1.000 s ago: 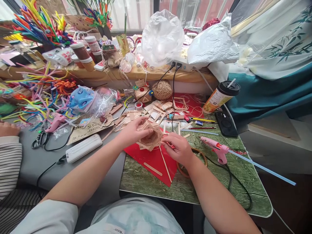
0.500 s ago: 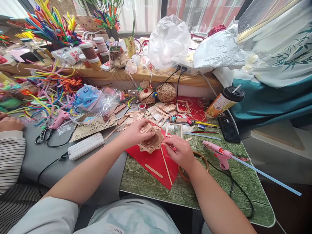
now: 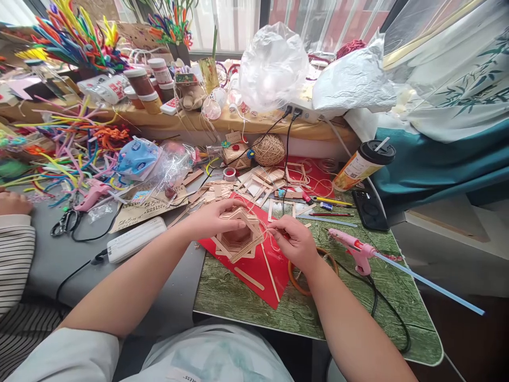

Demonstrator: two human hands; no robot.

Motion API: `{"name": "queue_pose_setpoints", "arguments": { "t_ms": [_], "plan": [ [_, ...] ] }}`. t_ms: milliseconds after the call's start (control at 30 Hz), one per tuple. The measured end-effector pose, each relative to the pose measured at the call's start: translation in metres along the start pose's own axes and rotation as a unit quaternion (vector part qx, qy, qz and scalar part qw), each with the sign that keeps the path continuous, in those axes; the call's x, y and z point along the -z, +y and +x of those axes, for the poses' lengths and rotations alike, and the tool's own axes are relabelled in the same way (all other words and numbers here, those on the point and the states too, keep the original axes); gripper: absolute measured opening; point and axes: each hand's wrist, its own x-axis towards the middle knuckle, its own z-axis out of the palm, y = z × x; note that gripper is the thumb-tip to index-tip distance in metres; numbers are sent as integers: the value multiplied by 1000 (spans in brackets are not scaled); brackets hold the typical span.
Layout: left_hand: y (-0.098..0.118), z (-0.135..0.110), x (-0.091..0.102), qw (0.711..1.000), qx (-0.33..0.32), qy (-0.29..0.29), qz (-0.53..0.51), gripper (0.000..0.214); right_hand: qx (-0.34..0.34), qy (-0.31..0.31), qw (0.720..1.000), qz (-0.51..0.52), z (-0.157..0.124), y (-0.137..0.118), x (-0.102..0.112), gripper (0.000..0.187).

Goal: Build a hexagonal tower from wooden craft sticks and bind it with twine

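Note:
My left hand (image 3: pixel 218 218) grips the upper left side of a hollow, many-sided holder built of stacked craft sticks (image 3: pixel 248 246), its opening tilted toward me. Just right of it, my right hand (image 3: pixel 293 237) pinches a thin pale string (image 3: pixel 265 228) that runs to the holder's right side. Beneath lies a red sheet (image 3: pixel 274 294). Two loose craft sticks rest on the sheet, one short (image 3: pixel 249 278) and one long (image 3: pixel 271 273). A brown ring (image 3: pixel 293 278) lies partly behind my right wrist.
A pink glue gun (image 3: pixel 358 252) with a long glue stick lies at right, near a phone (image 3: pixel 369 210) and a lidded cup (image 3: pixel 363 165). Behind are a twine ball (image 3: pixel 269 149) and stick frames (image 3: pixel 262 183). A white power strip (image 3: pixel 137 239) and another person's hand (image 3: pixel 15 204) are at left.
The stick holder has tipped so its opening faces me more. My right hand has drawn slightly away from it, and the string now shows between them.

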Motion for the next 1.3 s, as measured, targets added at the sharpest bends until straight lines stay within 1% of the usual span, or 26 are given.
{"name": "queue_pose_setpoints", "arguments": {
  "t_ms": [100,233,400,467,533,633,767,933,1000,1133,1300],
  "plan": [
    [-1,-2,1,1000,1,-22,-17,71,-11,4,1000,6,0,1,-1,12],
    [2,-4,0,997,-14,-45,-65,68,-4,-7,1000,16,1,3,-1,14],
    [-4,-5,-4,986,-32,-44,-159,63,15,-26,1000,-1,1,7,-2,17],
    [-9,-6,-4,979,-35,-47,-194,64,23,-24,999,-11,1,8,-2,19],
    [-16,-8,-3,973,-27,-32,-228,67,33,-14,999,-21,0,9,-2,21],
    [-22,-12,-1,969,-22,-12,-245,73,42,8,999,-23,0,10,-1,23],
    [-23,-17,2,959,-45,-40,-276,79,42,22,999,-22,0,12,-2,24],
    [-17,-20,2,950,-85,-72,-293,80,53,6,998,-17,-2,13,-4,25],
    [-16,-20,1,948,-94,-77,-296,81,55,0,998,-13,-2,13,-5,25],
    [-17,-18,-1,947,-94,-60,-301,84,59,-7,998,-9,-1,13,-6,24],
    [-19,-16,-10,928,-76,-29,-363,92,55,-13,998,-13,0,11,-7,25]
  ]
}}
